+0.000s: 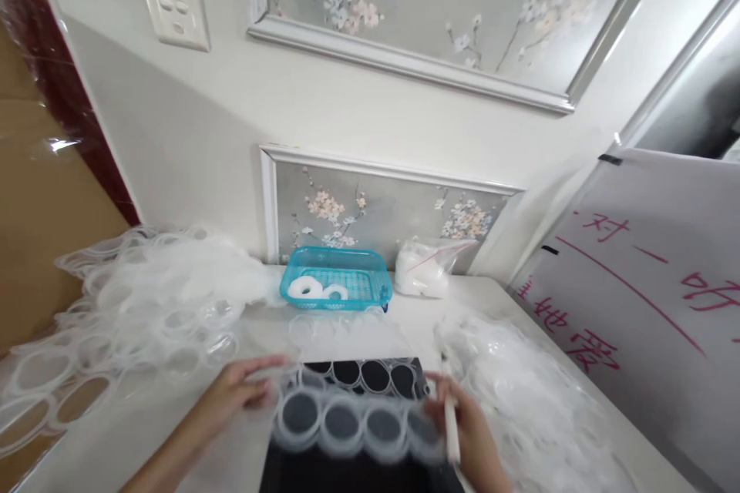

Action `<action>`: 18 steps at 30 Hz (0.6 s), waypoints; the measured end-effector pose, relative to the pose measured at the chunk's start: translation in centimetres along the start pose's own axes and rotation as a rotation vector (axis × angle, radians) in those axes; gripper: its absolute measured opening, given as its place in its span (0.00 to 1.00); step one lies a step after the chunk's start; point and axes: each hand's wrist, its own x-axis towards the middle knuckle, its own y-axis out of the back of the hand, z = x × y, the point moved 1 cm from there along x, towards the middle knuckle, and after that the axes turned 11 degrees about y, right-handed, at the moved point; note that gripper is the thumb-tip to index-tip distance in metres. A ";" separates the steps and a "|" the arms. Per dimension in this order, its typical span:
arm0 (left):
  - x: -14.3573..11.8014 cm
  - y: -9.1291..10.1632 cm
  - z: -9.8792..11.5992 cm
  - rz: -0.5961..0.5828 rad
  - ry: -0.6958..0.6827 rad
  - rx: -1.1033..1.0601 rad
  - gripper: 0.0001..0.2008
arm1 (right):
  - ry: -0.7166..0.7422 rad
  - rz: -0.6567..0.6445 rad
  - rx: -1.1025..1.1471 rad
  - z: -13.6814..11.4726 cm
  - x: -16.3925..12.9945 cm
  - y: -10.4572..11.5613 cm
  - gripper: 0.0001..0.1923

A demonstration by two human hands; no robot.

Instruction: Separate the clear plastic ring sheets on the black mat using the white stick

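Down at the near edge of the white table (pixel 190 400) we hold a clear plastic blister strip (pixel 352 425) of four round cups, stretched between our two hands over a black mat (pixel 358 470), so that the dark ground makes the see-through cups easy to read. Our left hand (pixel 237 394) pinches the strip's left end, fingers closed on its rim, which keeps the limp sheet flat and level. Our right hand (pixel 468 431) meets the right end and also grips a thin white stick-like tool (pixel 451 424), upright between the fingers; whether those fingers truly clamp the strip as well we cannot tell, for motion blurs them. A second row of cups (pixel 361 376) lies on the mat just behind the strip. Heaps of similar clear strips sit within reach, a large pile (pixel 132 308) on the left and another pile (pixel 520 385) on the right. Farther back, against the wall, a turquoise basket (pixel 335 281) holds two white rings (pixel 315 289), and beside it rests a clear bag (pixel 425 269) of white pieces. A whiteboard (pixel 653 308) with red writing leans at the right.
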 end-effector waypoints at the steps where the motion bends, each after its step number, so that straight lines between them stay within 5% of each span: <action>1: 0.1 -0.3 2.3 0.022 -0.039 -0.043 0.25 | 0.018 0.014 0.013 -1.4 2.3 0.9 0.14; 6: -0.3 -1.7 13.4 0.041 -0.206 -0.200 0.24 | 0.191 0.233 0.255 -8.7 12.5 4.7 0.18; 8: -1.5 -1.9 16.1 0.054 -0.304 -0.216 0.24 | 0.351 0.324 0.251 -11.2 13.6 5.7 0.16; 10: -2.9 -2.2 16.5 0.048 -0.377 -0.193 0.25 | 0.461 0.373 0.175 -12.3 12.5 6.4 0.14; 13: -4.4 -2.7 11.8 0.000 -0.285 -0.080 0.27 | 0.381 0.239 0.056 -9.5 7.9 6.6 0.11; 18: -4.2 -3.3 -3.4 -0.195 0.051 0.078 0.31 | -0.016 -0.059 -0.087 1.5 -1.5 5.7 0.16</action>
